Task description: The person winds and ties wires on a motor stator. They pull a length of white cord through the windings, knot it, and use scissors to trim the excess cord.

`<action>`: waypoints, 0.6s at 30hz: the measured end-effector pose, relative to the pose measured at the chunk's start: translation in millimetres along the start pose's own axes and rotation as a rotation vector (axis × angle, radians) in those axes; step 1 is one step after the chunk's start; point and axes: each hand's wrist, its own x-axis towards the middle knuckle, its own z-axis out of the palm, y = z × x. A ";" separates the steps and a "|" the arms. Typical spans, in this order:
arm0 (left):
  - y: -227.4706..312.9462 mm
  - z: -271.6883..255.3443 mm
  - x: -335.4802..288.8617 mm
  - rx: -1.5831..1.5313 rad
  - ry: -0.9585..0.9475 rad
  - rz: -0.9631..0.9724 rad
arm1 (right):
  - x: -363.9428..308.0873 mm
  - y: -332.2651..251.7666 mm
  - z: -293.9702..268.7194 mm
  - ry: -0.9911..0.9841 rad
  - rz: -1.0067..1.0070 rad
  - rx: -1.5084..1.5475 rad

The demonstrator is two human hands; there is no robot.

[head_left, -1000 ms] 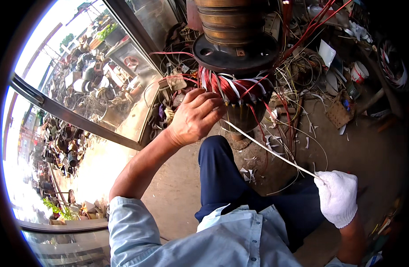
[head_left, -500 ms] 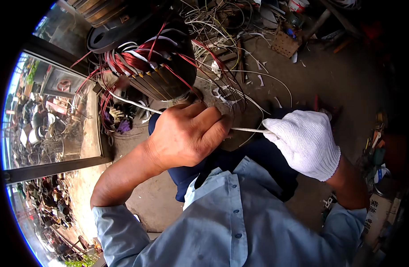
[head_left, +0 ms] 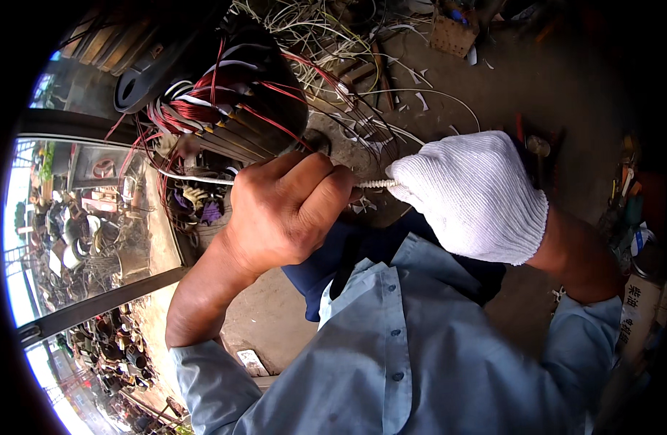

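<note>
A thin white sleeve stretches between my two hands, and its short middle stretch looks ridged and bunched up. My bare left hand is closed round it, knuckles up. In a white knitted glove, my right hand pinches its other end, with fingertips hidden under the hand. Left of my left hand, a pale sleeved lead runs to the red wire coils of a large motor winding. Dark core slots with yellowish tips show below the coils, and a black ring stands beside them.
Tangled pale wires and paper scraps litter the floor ahead. A perforated brown box lies at the far right. A metal-framed glass panel stands on the left. Tools and a cardboard box line the right side.
My hands have drawn closer together, and the sleeve between them has gone from straight and smooth to ridged. The whole view has shifted, with the motor winding now further left.
</note>
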 end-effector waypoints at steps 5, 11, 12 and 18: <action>14.4 6.0 11.4 -0.058 -0.068 -0.073 | 1.5 -1.4 -2.4 0.012 -0.046 -0.012; -3.7 -6.0 -1.7 0.026 -0.079 0.015 | -10.7 3.5 -14.4 -0.067 -0.027 0.024; -15.1 -7.8 -5.4 0.091 -0.018 0.040 | -10.3 8.6 -17.2 -0.073 -0.026 0.031; -51.9 -29.7 -42.0 0.144 -0.080 -0.029 | -13.2 12.8 -23.7 -0.122 0.060 0.057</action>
